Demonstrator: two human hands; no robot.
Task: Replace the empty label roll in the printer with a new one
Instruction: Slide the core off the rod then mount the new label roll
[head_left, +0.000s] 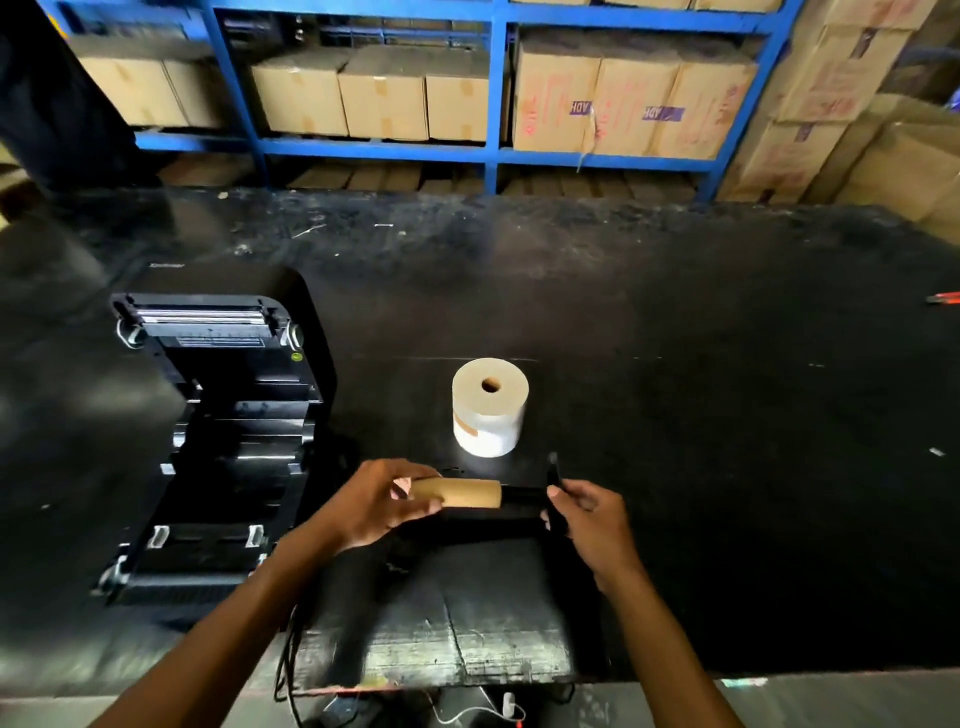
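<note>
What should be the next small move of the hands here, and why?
Probably the left hand should slide the empty cardboard core off the black spindle, which the right hand holds by its end. The core still sits on it, and the new label roll waits upright behind.

Dim overhead light, table (675, 312) glare, blurred edges

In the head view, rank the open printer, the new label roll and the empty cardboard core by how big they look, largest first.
1. The open printer, by far the largest.
2. The new label roll, standing on end on the table.
3. The empty cardboard core, gripped by the left hand; its left end is hidden, and it sits nearer the camera, so this gap is less sure.
</note>
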